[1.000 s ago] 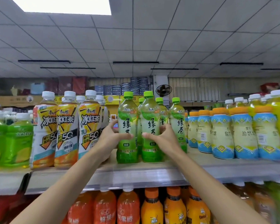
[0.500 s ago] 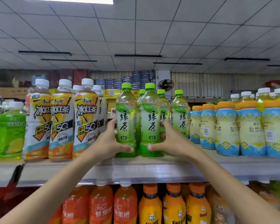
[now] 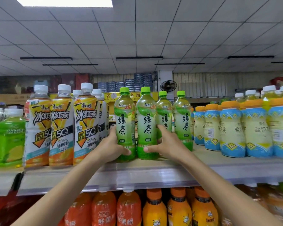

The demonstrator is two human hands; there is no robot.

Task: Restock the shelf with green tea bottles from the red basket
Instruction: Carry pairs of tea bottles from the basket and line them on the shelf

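Grip: left hand [image 3: 110, 147] clasps green-capped plastic tea bottle [image 3: 125, 121], right hand [image 3: 169, 144] its three-o'clock twin [image 3: 146, 121]; apparently seated; release evenly, upright.

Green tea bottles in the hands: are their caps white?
No, the bottle in the left hand and the bottle in the right hand both have green caps.

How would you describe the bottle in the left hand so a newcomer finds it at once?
On the upper shelf, find the green-capped green tea bottles between the white-capped orange bottles and the blue-and-cream ones. The front bottle at that group's left edge, gripped low by the left hand, is it; unlike its twin, it stands next to the white-capped bottles.
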